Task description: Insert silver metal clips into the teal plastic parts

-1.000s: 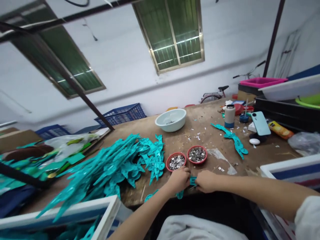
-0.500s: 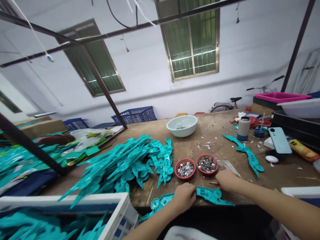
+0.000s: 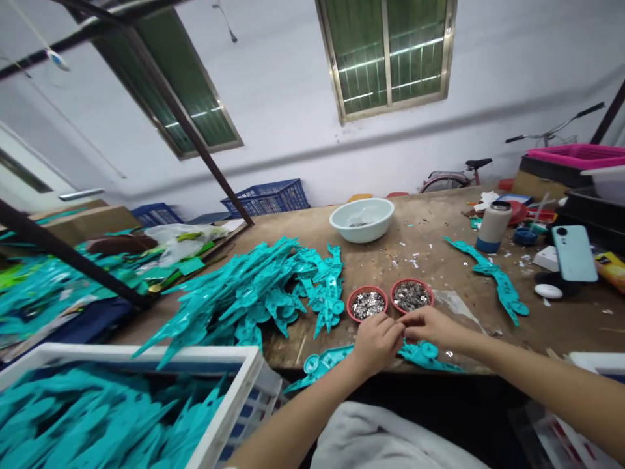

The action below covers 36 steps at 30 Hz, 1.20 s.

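Note:
A long turquoise plastic part (image 3: pixel 426 355) lies along the table's front edge, its middle covered by my hands. Over that middle, my left hand (image 3: pixel 378 343) has its fingers curled round the part. Close beside it, my right hand (image 3: pixel 430 327) is closed in a pinch at the left fingertips; whatever is in the pinch is too small or hidden to make out. Just beyond the hands stand two red baskets, a left one (image 3: pixel 349 307) and a right one (image 3: pixel 432 301), both filled with small shiny metal pieces.
A heap of turquoise parts (image 3: pixel 263 293) lies to the left, above a white crate (image 3: pixel 244 355) holding more. One loose turquoise part (image 3: pixel 505 290) is at right. Further back are a pale basin (image 3: pixel 361 231), a bottle (image 3: pixel 493 228) and a phone (image 3: pixel 575 254).
My right hand has moved left from beside the right basket to meet my left hand over the turquoise part. The view has tilted down slightly.

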Motion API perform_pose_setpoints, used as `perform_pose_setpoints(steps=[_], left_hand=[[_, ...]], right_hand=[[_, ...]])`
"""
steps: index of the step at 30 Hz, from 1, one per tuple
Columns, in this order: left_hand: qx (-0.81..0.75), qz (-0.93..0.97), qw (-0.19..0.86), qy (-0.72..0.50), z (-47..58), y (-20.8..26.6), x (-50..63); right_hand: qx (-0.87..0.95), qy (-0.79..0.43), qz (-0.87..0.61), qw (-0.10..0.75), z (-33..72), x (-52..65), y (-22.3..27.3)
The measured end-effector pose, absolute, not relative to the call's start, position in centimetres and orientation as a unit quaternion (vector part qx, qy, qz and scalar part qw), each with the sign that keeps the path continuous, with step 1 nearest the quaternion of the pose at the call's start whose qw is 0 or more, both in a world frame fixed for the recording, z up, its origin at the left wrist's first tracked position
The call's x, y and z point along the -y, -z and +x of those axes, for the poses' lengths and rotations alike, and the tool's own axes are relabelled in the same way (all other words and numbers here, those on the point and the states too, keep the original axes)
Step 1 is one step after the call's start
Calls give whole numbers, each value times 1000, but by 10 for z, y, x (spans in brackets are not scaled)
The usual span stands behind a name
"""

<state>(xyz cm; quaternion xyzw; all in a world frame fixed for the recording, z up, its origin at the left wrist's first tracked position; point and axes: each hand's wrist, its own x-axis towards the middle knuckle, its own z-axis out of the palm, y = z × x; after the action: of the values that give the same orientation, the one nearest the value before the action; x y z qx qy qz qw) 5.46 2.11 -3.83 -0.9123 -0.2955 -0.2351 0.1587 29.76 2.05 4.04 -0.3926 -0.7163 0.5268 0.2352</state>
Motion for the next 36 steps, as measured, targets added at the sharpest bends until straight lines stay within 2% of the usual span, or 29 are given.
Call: perform_pose_setpoints(steps=[5, 10, 16, 19, 25, 31, 36], left_hand=[[228, -950, 131, 170, 38, -4, -10], [204, -978, 49, 9, -7, -39, 12], [246, -946, -6, -208, -49, -45, 27], [269, -926, -31, -262, -50, -38, 30], [307, -913, -179, -202, -37, -29, 28], [294, -924, -188, -153, -52, -22, 27], [269, -930, -243, -64, -79, 8, 36]], right_hand=[[693, -563, -399, 209, 311, -20, -54], [719, -539, -400, 183, 323, -25, -56], [772, -467, -393, 177, 326, -28, -43], [783, -446, -405, 154, 327, -26, -36], [845, -338, -397, 117, 342, -24, -35], [849, -330, -401, 98, 337, -25, -47], [859, -308, -398, 95, 333, -16, -50]])
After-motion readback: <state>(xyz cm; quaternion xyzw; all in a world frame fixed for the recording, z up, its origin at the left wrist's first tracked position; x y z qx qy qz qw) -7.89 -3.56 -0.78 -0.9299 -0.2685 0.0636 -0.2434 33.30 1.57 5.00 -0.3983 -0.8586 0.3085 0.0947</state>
